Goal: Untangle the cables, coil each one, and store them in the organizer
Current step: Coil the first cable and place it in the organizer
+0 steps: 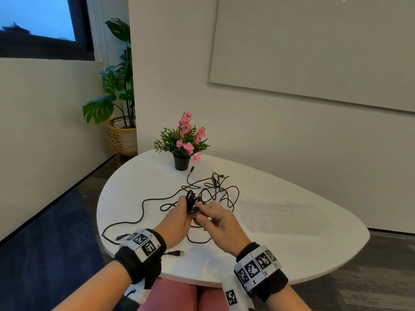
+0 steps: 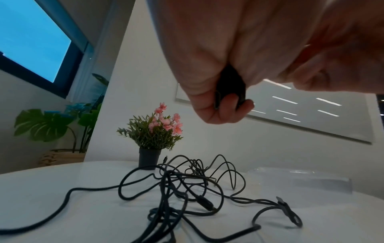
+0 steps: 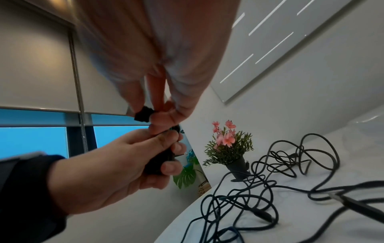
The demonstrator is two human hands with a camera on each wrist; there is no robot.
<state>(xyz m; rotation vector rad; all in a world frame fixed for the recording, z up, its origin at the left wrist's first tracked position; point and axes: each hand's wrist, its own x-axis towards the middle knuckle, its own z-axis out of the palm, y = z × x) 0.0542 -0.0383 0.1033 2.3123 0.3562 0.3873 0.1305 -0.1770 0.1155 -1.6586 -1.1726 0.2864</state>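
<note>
— Left hand?
— Fingers curled round a coiled cable bundle, held above the white table.
— Right hand?
— Fingertips pinching the bundle's top.
— Remaining stock?
— Tangled cables on the table, beside the flowerpot.

On the white rounded bench, the small black-potted plant with pink flowers stands at the far edge against the wall, and the tangle of loose black cables lies just in front of it, with one strand trailing to the bench's near left edge. Nearer the person than the tangle and raised above the bench, the left hand and the right hand sit side by side, both on a small black coiled cable bundle between them. A clear plastic organizer tray rests on the bench right of the tangle, and a large green-leafed plant in a woven basket stands on the floor behind the bench to the left, below a dark-framed window, while a flat pale wall panel hangs behind to the right.
</note>
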